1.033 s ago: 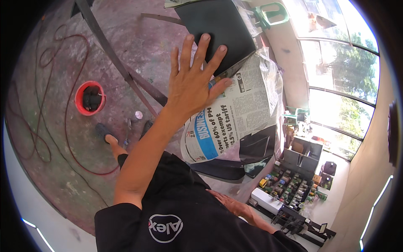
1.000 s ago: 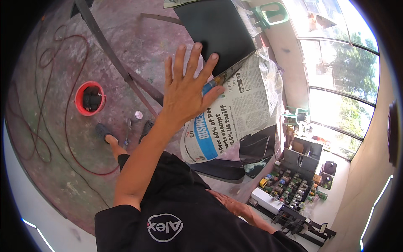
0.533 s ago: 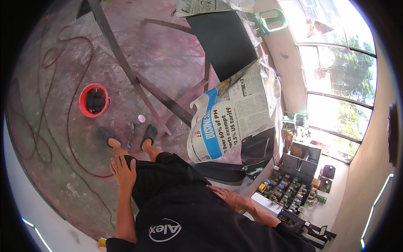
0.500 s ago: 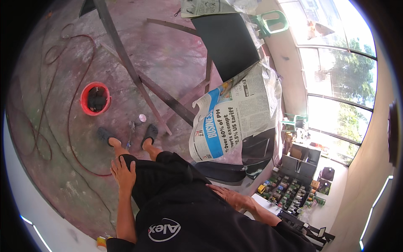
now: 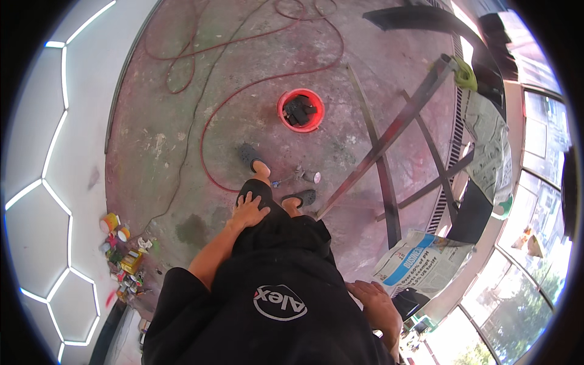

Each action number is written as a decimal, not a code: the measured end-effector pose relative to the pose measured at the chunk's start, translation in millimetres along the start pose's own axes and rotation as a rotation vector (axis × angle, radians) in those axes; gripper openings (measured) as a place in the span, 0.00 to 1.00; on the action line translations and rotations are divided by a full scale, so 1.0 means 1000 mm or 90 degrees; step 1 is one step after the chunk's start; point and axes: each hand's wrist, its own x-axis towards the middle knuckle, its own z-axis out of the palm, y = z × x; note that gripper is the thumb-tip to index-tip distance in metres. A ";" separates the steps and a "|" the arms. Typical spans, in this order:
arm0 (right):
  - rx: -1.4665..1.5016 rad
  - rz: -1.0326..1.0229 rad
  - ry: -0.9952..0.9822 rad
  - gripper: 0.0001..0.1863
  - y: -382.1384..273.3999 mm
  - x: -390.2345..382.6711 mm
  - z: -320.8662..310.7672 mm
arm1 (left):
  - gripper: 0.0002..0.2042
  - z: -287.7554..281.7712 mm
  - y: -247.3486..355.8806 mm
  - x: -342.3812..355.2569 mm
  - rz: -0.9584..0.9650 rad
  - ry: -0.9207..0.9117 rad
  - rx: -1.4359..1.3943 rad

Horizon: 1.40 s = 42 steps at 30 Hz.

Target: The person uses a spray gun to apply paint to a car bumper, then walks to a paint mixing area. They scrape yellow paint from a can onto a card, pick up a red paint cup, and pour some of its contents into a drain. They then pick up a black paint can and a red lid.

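Observation:
My left hand (image 5: 248, 212) rests on the knee of my black shorts, its fingers spread and holding nothing. On the right my right hand (image 5: 372, 299) lies beside my black shirt, its fingers stretched out; what lies beneath it is hidden. A newspaper sheet (image 5: 441, 267) covers part of a black panel (image 5: 471, 218) just beyond that hand. Between my dark clogs (image 5: 248, 153) a small tool with a round pale cup (image 5: 312, 177), which looks like a spray gun, is on the floor.
A red bucket (image 5: 320, 115) with black blocks in it stands ahead. A red hose (image 5: 243, 89) loops over the stained floor. Metal stand bars (image 5: 389, 139) cross at the right. Cans and bottles (image 5: 131, 261) sit along the left wall, and windows line the right.
My view has swung left, so the bucket and newspaper-covered panel sit farther right and the lit left wall shows. My left hand stays at the knee; my right hand remains at my side.

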 end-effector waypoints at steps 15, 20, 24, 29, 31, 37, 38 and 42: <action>0.292 -1.222 -0.151 0.07 -0.421 0.200 -0.172 | 0.39 0.011 -0.198 -0.070 -0.129 0.339 -0.635; 0.260 -1.215 -0.430 0.07 -0.503 0.224 -0.128 | 0.37 0.135 -0.185 -0.067 -0.340 0.385 -0.794; 0.250 -1.200 -0.598 0.07 -0.544 0.226 -0.111 | 0.35 0.197 -0.148 -0.054 -0.397 0.340 -0.839; 0.207 -1.180 -0.749 0.08 -0.582 0.234 -0.108 | 0.34 0.152 -0.107 -0.038 -0.426 0.468 -1.002; 0.199 -1.164 -0.821 0.09 -0.594 0.241 -0.103 | 0.33 0.133 -0.088 -0.032 -0.456 0.544 -1.067; 0.163 -1.121 -0.947 0.10 -0.632 0.245 -0.105 | 0.27 0.073 -0.050 -0.041 -0.432 0.784 -1.369; 0.163 -1.095 -0.985 0.11 -0.640 0.248 -0.099 | 0.26 0.085 -0.040 -0.044 -0.496 0.756 -1.336; 0.156 -1.016 -1.040 0.12 -0.669 0.248 -0.094 | 0.23 0.103 -0.030 -0.042 -0.550 0.687 -1.192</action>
